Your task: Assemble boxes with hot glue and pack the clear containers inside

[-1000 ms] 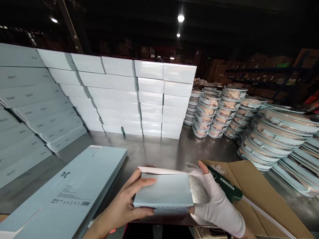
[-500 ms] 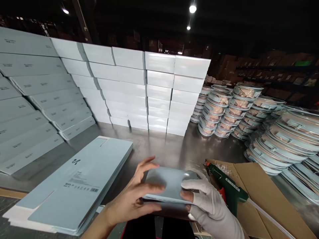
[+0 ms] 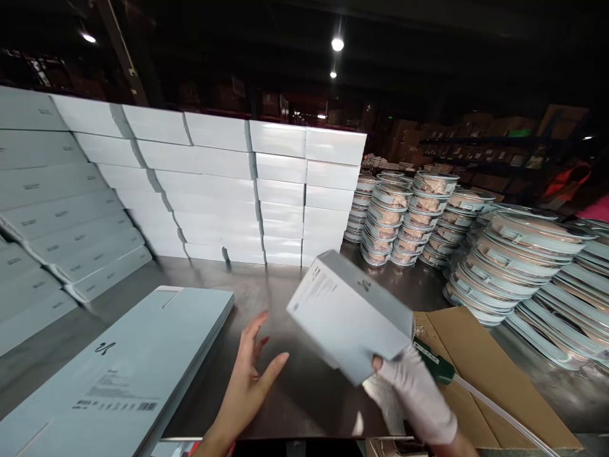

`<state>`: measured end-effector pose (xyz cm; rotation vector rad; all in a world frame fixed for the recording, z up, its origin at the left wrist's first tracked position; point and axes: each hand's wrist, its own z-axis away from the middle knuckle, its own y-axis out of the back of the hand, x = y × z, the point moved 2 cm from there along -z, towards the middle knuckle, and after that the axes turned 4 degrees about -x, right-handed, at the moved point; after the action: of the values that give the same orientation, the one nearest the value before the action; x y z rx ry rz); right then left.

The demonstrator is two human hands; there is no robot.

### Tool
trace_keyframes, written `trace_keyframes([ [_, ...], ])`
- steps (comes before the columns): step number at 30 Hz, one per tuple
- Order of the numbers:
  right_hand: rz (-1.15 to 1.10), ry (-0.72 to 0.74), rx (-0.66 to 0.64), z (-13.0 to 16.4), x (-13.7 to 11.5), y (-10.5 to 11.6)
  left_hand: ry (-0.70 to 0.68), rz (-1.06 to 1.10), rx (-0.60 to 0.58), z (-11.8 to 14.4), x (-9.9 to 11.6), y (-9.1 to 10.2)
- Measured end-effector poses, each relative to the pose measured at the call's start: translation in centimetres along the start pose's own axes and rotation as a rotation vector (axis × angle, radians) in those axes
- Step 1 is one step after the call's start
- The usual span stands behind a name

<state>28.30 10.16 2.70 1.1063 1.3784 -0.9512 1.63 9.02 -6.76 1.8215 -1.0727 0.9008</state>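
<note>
A pale blue-white carton box (image 3: 349, 311), printed with a dark squiggle and small text, is tilted in the air above the metal table. My right hand (image 3: 412, 390), in a white glove with the thumb bare, grips its lower right corner; the other fingers are hidden behind the box. My left hand (image 3: 252, 374) is bare and empty, its fingers apart, to the left of the box and not touching it. Left of that hand lies a stack of flat, unfolded cartons (image 3: 128, 362) with the same squiggle and a barcode.
White boxes (image 3: 214, 190) are stacked as a wall at the back and left. Round clear-lidded containers (image 3: 495, 266) stand in piles at the right. A green glue gun (image 3: 440, 366) with a glue stick lies on brown cardboard (image 3: 504, 387). Bare metal tabletop (image 3: 280, 412) shows in front.
Both hands were around the box low at the table. Now my left hand is off it, and my right hand has lifted and turned it. The view has shifted right.
</note>
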Motion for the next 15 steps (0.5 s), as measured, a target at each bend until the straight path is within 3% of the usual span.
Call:
trace_keyframes([
  [3, 0.691, 0.040, 0.133, -5.0, -2.8, 4.8, 0.011, -0.174, -0.066, -0.3, -2.1, -0.2],
  [7, 1.110, -0.052, 0.192, -11.4, -2.1, 9.1, -0.002, -0.363, -0.182, 0.0, -4.9, -0.6],
  [11, 1.394, -0.169, 0.089, -14.9, 1.8, 9.8, -0.031, -0.501, -0.300, 0.3, -6.4, -0.9],
  [15, 1.523, -0.200, -0.017, -17.4, 5.0, 9.8, -0.070, -0.600, -0.383, 0.2, -7.3, -0.9],
])
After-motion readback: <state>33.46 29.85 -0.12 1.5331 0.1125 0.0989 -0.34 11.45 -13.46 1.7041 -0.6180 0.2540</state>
